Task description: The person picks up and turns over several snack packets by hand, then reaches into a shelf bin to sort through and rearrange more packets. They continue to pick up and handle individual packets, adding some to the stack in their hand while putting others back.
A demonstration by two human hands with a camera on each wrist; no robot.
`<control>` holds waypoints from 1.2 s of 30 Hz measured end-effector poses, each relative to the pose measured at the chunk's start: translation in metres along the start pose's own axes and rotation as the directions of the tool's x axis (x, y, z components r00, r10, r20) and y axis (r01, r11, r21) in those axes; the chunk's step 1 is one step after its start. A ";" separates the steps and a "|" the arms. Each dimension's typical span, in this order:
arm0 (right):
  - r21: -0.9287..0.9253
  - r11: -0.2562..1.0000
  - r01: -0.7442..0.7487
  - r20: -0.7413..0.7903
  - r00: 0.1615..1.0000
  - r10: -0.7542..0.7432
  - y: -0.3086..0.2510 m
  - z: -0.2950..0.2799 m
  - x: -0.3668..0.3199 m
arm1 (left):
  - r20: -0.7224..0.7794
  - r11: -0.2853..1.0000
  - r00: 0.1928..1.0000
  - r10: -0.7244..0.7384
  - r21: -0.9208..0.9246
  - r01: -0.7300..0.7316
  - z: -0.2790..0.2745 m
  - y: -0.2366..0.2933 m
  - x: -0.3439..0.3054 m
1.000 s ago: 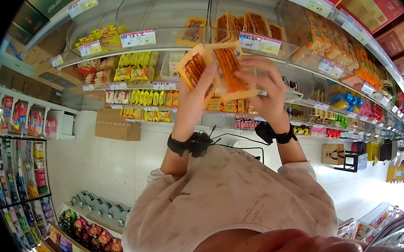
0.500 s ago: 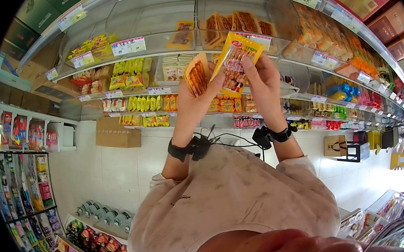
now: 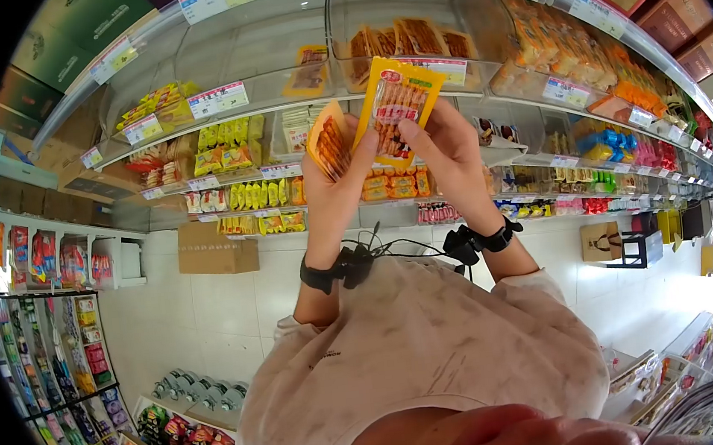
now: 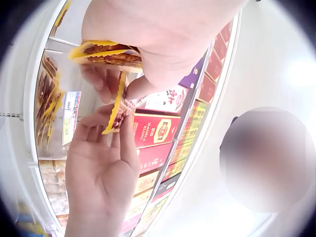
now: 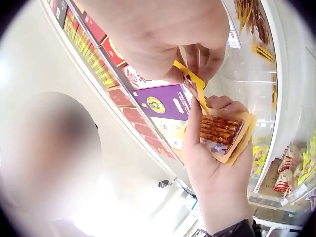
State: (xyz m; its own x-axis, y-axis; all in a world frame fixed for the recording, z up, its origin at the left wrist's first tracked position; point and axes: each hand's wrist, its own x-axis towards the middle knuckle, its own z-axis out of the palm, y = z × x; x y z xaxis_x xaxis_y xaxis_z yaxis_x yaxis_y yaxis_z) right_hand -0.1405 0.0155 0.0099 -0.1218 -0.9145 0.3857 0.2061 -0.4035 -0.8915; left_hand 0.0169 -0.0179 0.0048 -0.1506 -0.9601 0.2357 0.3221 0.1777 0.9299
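My left hand (image 3: 336,192) grips a flat pack of brown strips (image 3: 330,143), tilted in the palm; the right wrist view shows more than one such pack (image 5: 222,133) stacked there. Its thumb also touches the lower left edge of a yellow-bordered pack (image 3: 400,108), which faces up with its printed front. My right hand (image 3: 456,161) pinches that yellow pack from the right, thumb on the front and fingers behind. In the left wrist view the yellow pack (image 4: 120,109) appears edge-on between both hands.
Behind the hands, clear shelf bins hold similar packs (image 3: 418,38) and a single yellow pack (image 3: 307,68). Lower shelves carry small yellow-green bags (image 3: 228,134). A cardboard box (image 3: 217,246) stands on the floor at the left, and bottles (image 3: 201,388) stand at the lower left.
The right hand's pack was turned from its brown-strip side to its printed yellow front, then shifted slightly left with both hands. The left hand keeps its grip. The head view has shifted a little.
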 end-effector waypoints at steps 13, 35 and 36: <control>-0.007 1.000 0.012 0.041 0.999 -0.012 0.001 0.012 0.004 | -0.026 1.000 0.999 -0.023 -0.009 0.023 -0.006 0.003 -0.001; -0.619 0.718 0.318 0.058 0.930 -0.362 0.024 0.018 -0.005 | -0.095 0.933 0.977 -0.193 -0.326 0.153 0.001 -0.018 0.006; -0.551 0.745 0.376 0.095 0.915 -0.392 0.026 0.022 -0.005 | -0.031 0.925 0.988 -0.154 -0.355 0.133 0.002 -0.019 0.007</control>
State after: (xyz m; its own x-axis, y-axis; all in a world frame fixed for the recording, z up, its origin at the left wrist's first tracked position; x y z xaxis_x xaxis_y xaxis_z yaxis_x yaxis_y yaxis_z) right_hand -0.1131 0.0090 -0.0101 -0.1004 -0.6816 0.7248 -0.4275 -0.6283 -0.6500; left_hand 0.0081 -0.0277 -0.0108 -0.1692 -0.9823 0.0805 0.6096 -0.0401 0.7917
